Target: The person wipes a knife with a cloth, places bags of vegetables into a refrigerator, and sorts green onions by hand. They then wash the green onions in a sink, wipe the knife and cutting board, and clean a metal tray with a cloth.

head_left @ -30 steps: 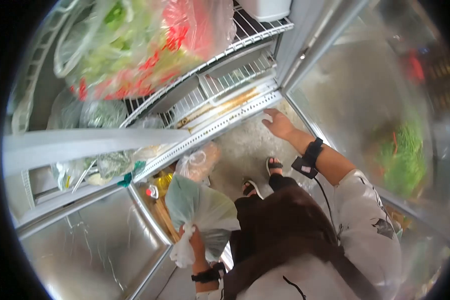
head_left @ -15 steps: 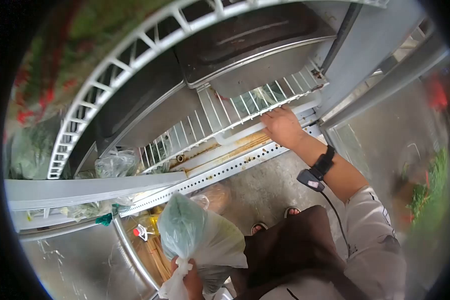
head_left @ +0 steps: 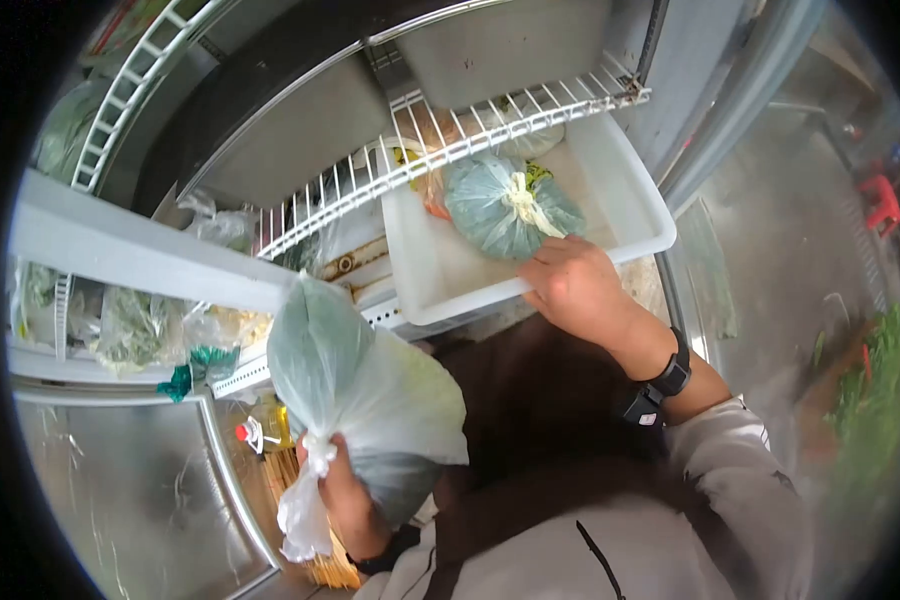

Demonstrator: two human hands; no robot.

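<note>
My left hand (head_left: 348, 490) is closed round the knotted neck of a cloudy plastic bag (head_left: 370, 390) with green contents. The fingers of my right hand (head_left: 575, 285) are closed on the front rim of a white plastic tray (head_left: 625, 205), which sticks out from under a white wire shelf (head_left: 450, 150). Inside the tray lies a tied greenish bag (head_left: 500, 205), close to my right fingertips. An orange-tinted bag (head_left: 432, 190) lies behind it, partly under the shelf.
Metal containers (head_left: 510, 50) stand on the wire shelf. Bagged greens (head_left: 135, 325) fill the door rack at the left. A bottle with a red cap (head_left: 268, 428) stands below. An open metal door (head_left: 770, 230) is at the right, with leafy greens (head_left: 870, 390) beyond.
My right hand has pulled the white tray out toward me, bringing the tied greenish bag into view. My left hand, still holding its bag, has shifted left and up in view.
</note>
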